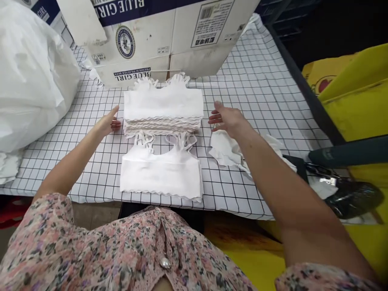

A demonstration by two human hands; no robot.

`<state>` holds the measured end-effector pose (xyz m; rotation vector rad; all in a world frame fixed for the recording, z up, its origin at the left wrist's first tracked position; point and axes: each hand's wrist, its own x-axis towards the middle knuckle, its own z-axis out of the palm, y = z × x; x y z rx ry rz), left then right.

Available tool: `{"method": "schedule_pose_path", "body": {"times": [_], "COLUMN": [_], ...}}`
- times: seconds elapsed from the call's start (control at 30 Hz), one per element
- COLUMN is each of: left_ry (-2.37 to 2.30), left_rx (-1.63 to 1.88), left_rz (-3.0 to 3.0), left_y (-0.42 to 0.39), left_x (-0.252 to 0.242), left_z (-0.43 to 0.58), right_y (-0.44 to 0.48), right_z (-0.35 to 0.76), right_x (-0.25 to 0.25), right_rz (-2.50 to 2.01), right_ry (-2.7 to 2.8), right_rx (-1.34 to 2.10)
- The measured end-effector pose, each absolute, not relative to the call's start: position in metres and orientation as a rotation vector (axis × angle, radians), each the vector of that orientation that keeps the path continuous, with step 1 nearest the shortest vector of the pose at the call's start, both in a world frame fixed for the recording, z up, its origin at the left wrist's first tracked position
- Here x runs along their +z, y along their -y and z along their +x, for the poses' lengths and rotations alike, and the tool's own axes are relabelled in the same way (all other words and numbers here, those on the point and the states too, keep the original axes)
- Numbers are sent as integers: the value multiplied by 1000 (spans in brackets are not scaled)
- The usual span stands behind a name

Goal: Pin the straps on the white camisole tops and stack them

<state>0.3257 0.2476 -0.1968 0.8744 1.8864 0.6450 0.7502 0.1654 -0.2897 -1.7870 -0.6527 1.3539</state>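
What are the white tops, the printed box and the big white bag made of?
The white tops look like matte knit fabric, exact fibre unclear, with soft folds and wavy stitched hems. The printed box looks like cardboard: dull board, creased flaps, printed labels. The big white bag looks like thin plastic film: slight sheen, crumpled creases.

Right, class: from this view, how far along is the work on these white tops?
Done: a squared stack of white strappy tops on the grid-printed tablecloth. In hand: one top laid flat nearest the person, with the left hand empty beside the stack and the right hand open above a crumpled white garment. Left: that crumpled garment, and possibly the white plastic sack, its contents hidden.
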Motion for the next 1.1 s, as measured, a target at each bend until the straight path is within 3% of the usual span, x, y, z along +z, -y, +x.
{"method": "schedule_pose_path", "body": {"times": [0.37, 0.87, 1.1], "left_ry": [-1925, -1908, -1796], "left_rx": [357, 289, 302], "left_rz": [1061, 1051, 1057], "left_y": [-292, -304, -306], "left_x": [-219, -217, -219], "left_z": [355, 376, 380], "right_y": [-220, -236, -235], "right_z": [721, 711, 716], "right_x": [-316, -317, -308], "right_rz": [-1728, -1666, -1850], "right_ry": [685, 552, 646], "right_rx": [1675, 1703, 1634]}}
